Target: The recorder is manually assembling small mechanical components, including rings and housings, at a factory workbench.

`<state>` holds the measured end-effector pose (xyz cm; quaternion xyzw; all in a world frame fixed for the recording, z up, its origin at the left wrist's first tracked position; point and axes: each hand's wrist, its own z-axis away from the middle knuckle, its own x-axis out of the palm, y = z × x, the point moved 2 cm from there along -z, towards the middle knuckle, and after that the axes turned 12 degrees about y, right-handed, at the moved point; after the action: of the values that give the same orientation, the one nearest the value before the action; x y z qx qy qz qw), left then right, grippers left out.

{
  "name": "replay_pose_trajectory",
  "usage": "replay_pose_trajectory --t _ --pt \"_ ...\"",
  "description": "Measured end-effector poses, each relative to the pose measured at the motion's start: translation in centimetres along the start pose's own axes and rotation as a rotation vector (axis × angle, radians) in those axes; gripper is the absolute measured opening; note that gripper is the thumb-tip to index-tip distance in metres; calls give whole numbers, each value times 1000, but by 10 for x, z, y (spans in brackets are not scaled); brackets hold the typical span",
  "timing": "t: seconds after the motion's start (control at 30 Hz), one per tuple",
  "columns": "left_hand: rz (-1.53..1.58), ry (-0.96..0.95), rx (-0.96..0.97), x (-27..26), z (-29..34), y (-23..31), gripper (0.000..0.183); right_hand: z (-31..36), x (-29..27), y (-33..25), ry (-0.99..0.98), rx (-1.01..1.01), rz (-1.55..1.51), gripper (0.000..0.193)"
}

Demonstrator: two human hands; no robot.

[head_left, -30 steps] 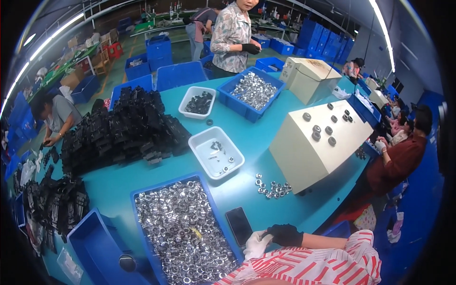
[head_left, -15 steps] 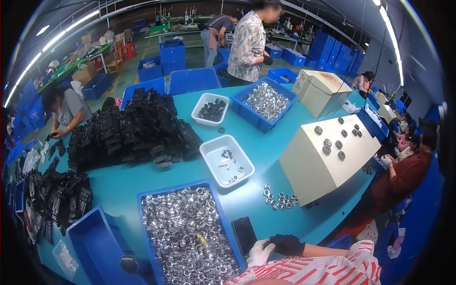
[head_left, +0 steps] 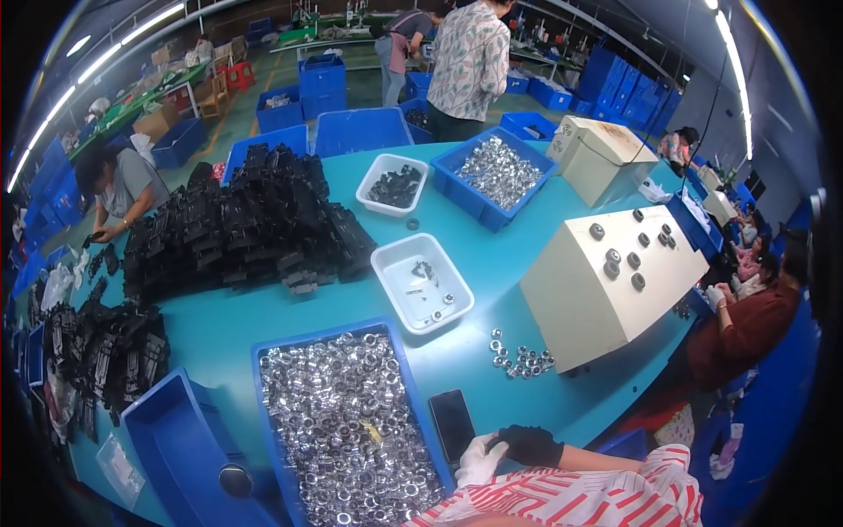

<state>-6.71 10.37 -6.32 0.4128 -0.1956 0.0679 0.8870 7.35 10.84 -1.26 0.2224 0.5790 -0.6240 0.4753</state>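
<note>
At the lower right, my left hand [head_left: 479,460] in a white glove and my right hand [head_left: 530,446] in a black glove meet in front of my striped clothing. Both have their fingers curled and pressed together; whatever lies between them is too hidden to make out. Just left of them, a dark phone [head_left: 452,425] rests on the teal table [head_left: 470,360]. Beside it stands a big blue bin [head_left: 256,373] full of shiny metal rings [head_left: 342,422]. Several loose rings [head_left: 520,360] are scattered above my hands, near a cream box [head_left: 606,281].
Black rubber-like rings [head_left: 612,256] sit on the cream box. Two white trays [head_left: 423,323] hold small parts. Black plastic parts [head_left: 237,233] are heaped at left. An overlapping blue bin [head_left: 167,430] stands nearer. Another blue bin [head_left: 492,211] holds metal pieces. Co-workers [head_left: 470,61] are around.
The view has shifted slightly. The standing person across the table has turned their back more toward me. My hands stay together, with little visible movement.
</note>
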Motion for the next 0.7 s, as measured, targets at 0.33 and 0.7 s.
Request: replay_pose_trajectory --t 0.33,0.7 --pt "-36 77 6 0 1 0 28 -4 -12 -12 23 -4 44 37" --pt "-6 56 14 10 20 23 31 13 -15 -11 202 -87 -70 33"
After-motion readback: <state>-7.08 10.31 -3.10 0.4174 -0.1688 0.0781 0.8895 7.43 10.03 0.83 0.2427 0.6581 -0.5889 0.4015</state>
